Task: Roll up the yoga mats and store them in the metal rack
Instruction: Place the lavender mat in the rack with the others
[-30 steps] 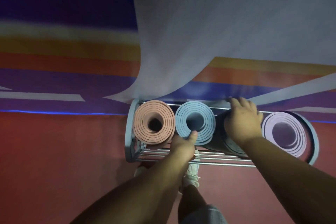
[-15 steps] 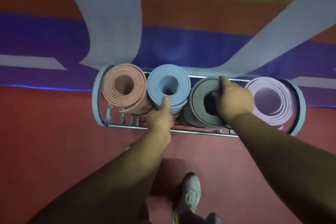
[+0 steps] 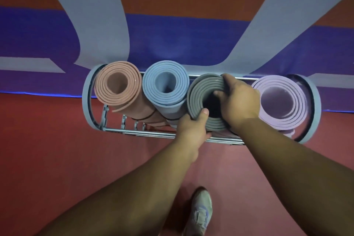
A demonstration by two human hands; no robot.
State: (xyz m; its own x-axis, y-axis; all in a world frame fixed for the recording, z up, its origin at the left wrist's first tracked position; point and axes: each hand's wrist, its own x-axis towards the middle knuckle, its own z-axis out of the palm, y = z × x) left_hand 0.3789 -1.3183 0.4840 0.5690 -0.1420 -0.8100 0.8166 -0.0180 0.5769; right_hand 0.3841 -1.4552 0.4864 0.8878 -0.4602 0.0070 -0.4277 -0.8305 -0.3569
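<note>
In the metal rack [image 3: 87, 101], both hands, left hand [image 3: 193, 128] and right hand [image 3: 239, 99], grip the grey mat [image 3: 199, 97].

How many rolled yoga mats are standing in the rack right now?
4, in a row, left to right: pink mat, blue mat, grey mat gripped by both hands, lilac mat. None appears hidden.

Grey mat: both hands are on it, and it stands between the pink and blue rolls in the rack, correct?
Not quite. The head view shows both the left hand and right hand gripping the grey mat, but it stands between the blue roll and the lilac roll in the rack.
</note>
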